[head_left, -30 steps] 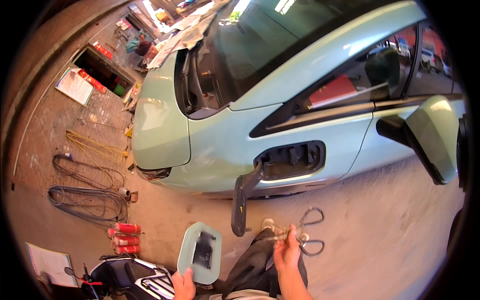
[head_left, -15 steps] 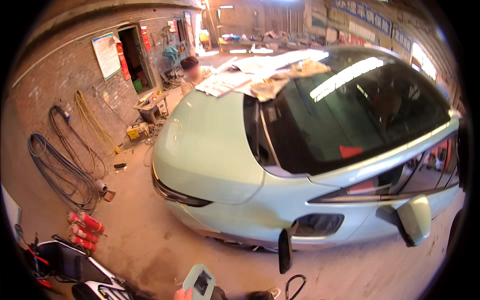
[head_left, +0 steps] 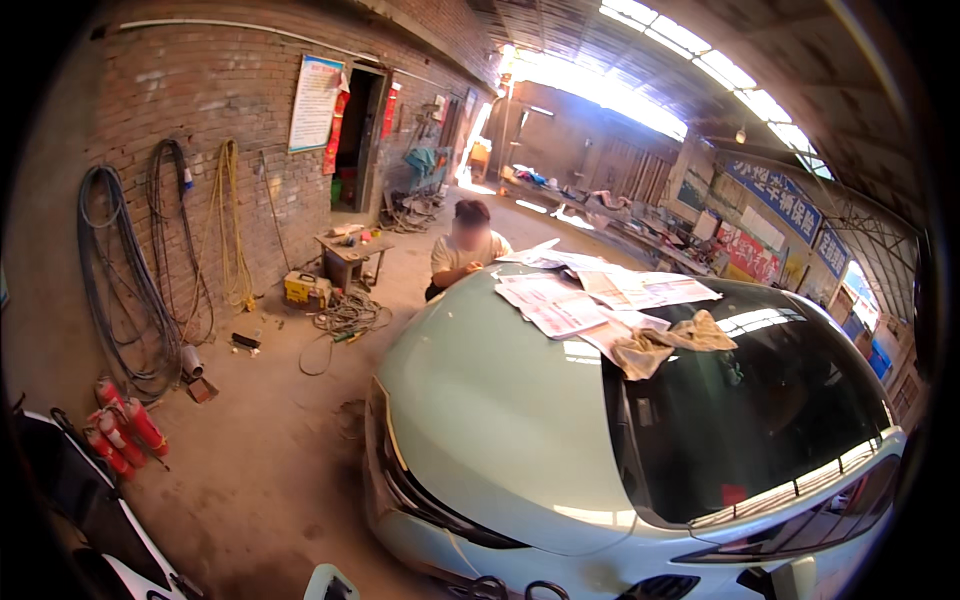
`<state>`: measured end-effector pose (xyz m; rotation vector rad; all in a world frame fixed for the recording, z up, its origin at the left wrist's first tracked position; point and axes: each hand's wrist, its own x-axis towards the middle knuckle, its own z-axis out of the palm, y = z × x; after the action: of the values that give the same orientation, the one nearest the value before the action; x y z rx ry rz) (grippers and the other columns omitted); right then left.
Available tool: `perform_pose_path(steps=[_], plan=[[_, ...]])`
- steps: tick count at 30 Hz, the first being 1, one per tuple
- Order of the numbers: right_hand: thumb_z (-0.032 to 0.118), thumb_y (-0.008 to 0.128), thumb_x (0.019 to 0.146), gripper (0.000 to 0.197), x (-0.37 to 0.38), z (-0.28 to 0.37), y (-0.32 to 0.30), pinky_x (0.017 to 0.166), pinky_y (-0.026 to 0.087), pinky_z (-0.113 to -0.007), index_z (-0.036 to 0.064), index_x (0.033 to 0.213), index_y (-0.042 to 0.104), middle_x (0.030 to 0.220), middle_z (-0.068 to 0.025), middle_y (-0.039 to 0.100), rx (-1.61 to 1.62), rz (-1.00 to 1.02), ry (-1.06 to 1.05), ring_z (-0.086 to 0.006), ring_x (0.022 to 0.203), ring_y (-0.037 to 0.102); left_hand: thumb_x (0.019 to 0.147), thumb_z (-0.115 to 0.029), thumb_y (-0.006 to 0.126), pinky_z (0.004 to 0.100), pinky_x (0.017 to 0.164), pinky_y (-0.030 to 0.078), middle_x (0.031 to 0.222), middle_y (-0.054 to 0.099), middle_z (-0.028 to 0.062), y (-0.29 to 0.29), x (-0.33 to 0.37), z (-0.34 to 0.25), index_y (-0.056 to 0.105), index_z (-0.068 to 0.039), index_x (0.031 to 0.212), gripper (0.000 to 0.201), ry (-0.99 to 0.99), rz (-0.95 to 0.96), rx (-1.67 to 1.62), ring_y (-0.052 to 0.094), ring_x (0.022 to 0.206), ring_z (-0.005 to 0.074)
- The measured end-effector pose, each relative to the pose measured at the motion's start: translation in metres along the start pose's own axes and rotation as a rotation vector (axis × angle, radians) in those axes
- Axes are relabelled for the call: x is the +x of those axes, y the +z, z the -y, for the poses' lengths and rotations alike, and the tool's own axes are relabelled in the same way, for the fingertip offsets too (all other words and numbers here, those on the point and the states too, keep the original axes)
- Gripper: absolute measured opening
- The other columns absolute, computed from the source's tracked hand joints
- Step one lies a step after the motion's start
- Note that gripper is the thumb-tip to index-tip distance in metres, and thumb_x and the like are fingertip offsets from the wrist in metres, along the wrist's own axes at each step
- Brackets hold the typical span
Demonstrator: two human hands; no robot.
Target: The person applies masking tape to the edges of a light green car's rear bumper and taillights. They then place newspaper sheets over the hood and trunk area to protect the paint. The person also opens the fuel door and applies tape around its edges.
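Note:
Neither of my hands shows at this moment. At the lower edge, the top of a small pale green cover panel [head_left: 322, 577] with a dark patch pokes into view; whatever holds it is cut off. The pale green car [head_left: 490, 420] fills the right half, its hood toward me. A dark recess [head_left: 660, 588] in its front fender is partly cropped by the bottom edge. Newspaper sheets [head_left: 555, 305] and a crumpled tan cloth [head_left: 650, 350] lie across the hood's back and windshield.
Another person [head_left: 470, 250] is low beside the car's far side. Red fire extinguishers [head_left: 118, 440] stand left, near a white-and-black vehicle part [head_left: 90, 490]. Hoses [head_left: 95, 270] hang on the brick wall. A yellow machine [head_left: 305, 290] and cables sit by a small table [head_left: 350, 252].
My view has tilted up, showing more wall and roof. The fingers holding the pale green panel have dropped out of sight, and the panel sits lower and further left.

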<state>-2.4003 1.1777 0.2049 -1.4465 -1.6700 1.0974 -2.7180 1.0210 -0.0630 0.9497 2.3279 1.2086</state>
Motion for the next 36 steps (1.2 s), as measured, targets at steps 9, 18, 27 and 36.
perform_pose_path(steps=[9,18,27,36], plan=[[0.025,0.042,0.101,0.031,0.146,0.044,0.169,0.057,0.041,-0.045,0.0020,0.085,0.056,0.070,-0.0215,0.057,0.233,0.311,-0.212,-0.0422,0.063,0.056,0.098,-0.023,0.051,0.0479,0.067,0.047,0.081,0.066,0.0247,-0.072,0.120,0.031,0.064,0.007,0.094,0.032,-0.250,-0.003,0.124,0.062,0.073,0.0404],[0.026,0.040,0.101,0.036,0.274,0.118,0.364,0.058,0.042,-0.040,0.0041,0.076,0.054,0.070,-0.0162,0.057,0.312,0.752,-0.175,-0.0333,0.059,0.053,0.096,-0.021,0.051,0.0468,0.066,0.046,0.077,0.065,0.0214,-0.123,0.294,0.073,0.063,0.006,0.090,0.031,-0.466,-0.056,0.201,0.062,0.070,0.0379],[0.036,0.040,0.104,0.047,0.390,0.188,0.517,0.051,0.039,-0.032,0.0059,0.070,0.053,0.058,-0.0023,0.050,0.339,0.549,0.354,-0.0128,0.054,0.045,0.094,-0.020,0.052,0.0456,0.064,0.046,0.073,0.064,0.0180,-0.204,0.514,0.163,0.062,0.006,0.086,0.029,-0.536,-0.150,0.217,0.061,0.068,0.0354],[0.043,0.041,0.103,0.051,0.571,0.205,0.614,0.052,0.036,-0.031,0.0074,0.067,0.052,0.058,-0.0001,0.048,0.384,0.244,0.309,-0.0109,0.056,0.044,0.092,-0.018,0.052,0.0445,0.063,0.046,0.069,0.064,0.0147,-0.274,0.776,0.240,0.061,0.006,0.082,0.028,-0.002,-0.552,0.193,0.061,0.065,0.0329]])
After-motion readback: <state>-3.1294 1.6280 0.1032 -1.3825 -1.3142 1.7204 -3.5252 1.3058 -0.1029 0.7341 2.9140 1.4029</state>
